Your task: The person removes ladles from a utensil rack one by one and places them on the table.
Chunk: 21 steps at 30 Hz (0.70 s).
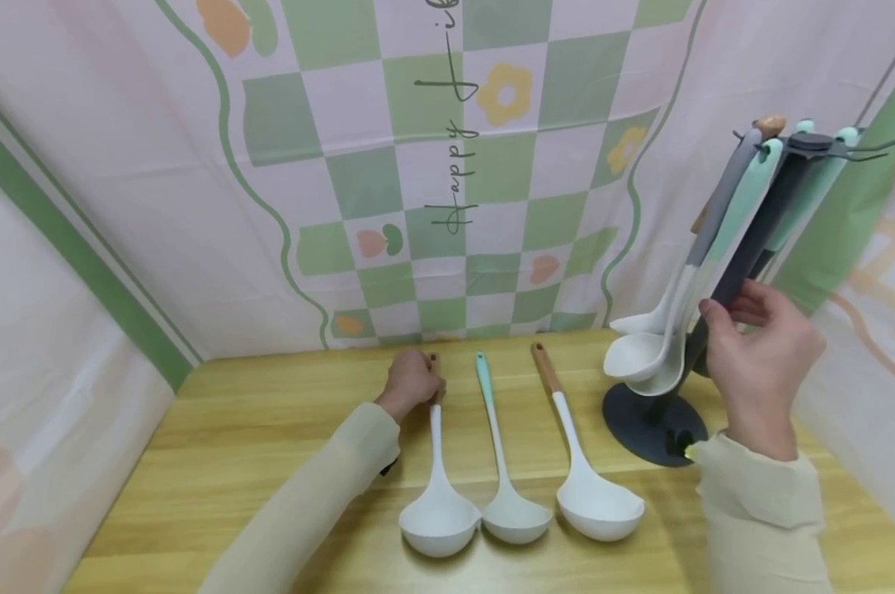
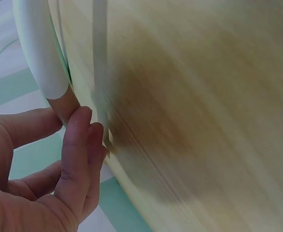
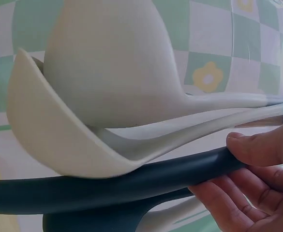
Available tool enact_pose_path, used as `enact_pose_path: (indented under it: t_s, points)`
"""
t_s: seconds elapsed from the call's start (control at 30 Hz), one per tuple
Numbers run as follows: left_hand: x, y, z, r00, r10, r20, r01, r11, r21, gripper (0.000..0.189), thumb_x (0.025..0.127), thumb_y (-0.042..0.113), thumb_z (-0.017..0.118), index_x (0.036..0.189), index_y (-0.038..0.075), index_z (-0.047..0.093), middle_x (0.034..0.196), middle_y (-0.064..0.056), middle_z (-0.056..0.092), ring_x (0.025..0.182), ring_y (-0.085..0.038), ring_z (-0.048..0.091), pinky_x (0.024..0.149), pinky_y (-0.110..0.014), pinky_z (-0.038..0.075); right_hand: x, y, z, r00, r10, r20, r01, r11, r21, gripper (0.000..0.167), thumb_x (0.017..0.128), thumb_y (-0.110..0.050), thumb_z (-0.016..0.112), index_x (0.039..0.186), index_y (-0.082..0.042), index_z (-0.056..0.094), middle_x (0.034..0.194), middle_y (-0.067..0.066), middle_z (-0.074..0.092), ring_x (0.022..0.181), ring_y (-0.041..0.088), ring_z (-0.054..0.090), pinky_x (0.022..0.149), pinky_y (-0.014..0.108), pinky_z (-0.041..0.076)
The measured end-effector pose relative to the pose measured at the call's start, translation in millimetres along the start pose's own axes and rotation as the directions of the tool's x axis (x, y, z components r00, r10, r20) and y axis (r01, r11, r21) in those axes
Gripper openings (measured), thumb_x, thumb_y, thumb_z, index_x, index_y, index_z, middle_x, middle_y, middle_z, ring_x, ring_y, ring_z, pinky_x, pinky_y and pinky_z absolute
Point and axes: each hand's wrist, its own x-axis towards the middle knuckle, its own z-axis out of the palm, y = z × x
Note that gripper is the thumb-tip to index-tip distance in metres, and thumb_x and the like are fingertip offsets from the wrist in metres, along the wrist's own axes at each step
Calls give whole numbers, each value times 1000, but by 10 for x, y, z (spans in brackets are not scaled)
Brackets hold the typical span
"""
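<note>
From the head, we are looking forward and down across the tabletop (image 1: pixel 247 421) to the checked cloth (image 1: pixel 502 167). At the left wrist, we are facing a brown handle (image 2: pixel 64 107) up close; at the right, we are peering closely at a dark pole (image 3: pixel 185 173) and white ladle heads (image 3: pixel 114 67), sharing both with the head view.

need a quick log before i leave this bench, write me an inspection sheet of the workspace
Surface: wood-grain tabletop.
Job's things: left ladle, brown-handled; middle ladle, mint-handled; right ladle, brown-handled; all lie with bowls toward the viewer. Dark stand upright on the right, carrying hanging utensils.
Clutter: nothing seen.
Grippers: left grip pinches the left ladle's handle; right grip holds the stand by its pole.
Cables: nothing seen.
Surroundings: checkered cloth hangs behind the table.
</note>
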Motion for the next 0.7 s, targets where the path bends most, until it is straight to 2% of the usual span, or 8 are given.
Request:
enact_pose_path:
  t_s: [0.2, 0.53, 0.63, 0.7]
  points:
    - [-7, 15, 6, 1000, -12, -4, 12, 999, 30, 19, 92, 1, 75, 74, 2, 73, 63, -7, 71, 50, -11, 59, 47, -17, 51, 32, -1, -17, 999, 29, 39, -28, 1000, -8, 35, 93, -13, 72, 125, 0, 75, 75, -47, 49, 72, -25, 50, 66, 2, 38]
    - [14, 8, 3, 1000, 15, -1, -15, 997, 70, 22, 92, 1, 72, 70, 4, 71, 61, -7, 70, 50, -12, 59, 47, -18, 50, 40, -26, -45, 993, 75, 91, -76, 997, 3, 39, 94, -16, 71, 130, -1, 73, 77, -43, 50, 74, -22, 52, 72, 4, 38]
    - [-4, 25, -12, 1000, 18, 14, -19, 994, 110, 25, 93, 4, 72, 68, 6, 70, 57, -3, 66, 51, -12, 58, 49, -19, 50, 36, -12, -50, 993, 74, 96, -75, 997, 5, 39, 94, -16, 71, 130, -1, 72, 77, -43, 50, 74, -22, 52, 72, 4, 38]
    - [-17, 62, -32, 999, 41, 33, -46, 985, 168, 29, 95, 8, 72, 67, 8, 67, 54, 1, 62, 52, -11, 56, 51, -19, 48, 36, -4, -58, 993, 69, 95, -70, 998, 4, 39, 94, -15, 71, 130, 0, 72, 77, -44, 50, 74, -22, 52, 72, 4, 38]
